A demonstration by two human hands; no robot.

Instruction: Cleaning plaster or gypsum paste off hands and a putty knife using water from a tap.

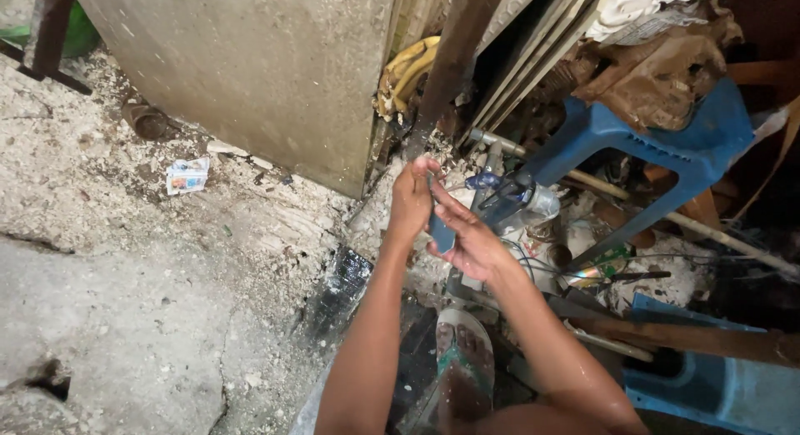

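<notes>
We hold a small blue-grey block (441, 232) upright between both hands above the rubble floor (150, 318): left hand (412, 200) fingers wrapped around its top, right hand (469, 239) fingers cupping its lower side; work seems underway.

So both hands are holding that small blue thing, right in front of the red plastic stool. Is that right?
Not quite: the stool is blue, not red, as the head view shows. The rest holds: the left hand and right hand both hold the small blue thing in front of it.
</notes>
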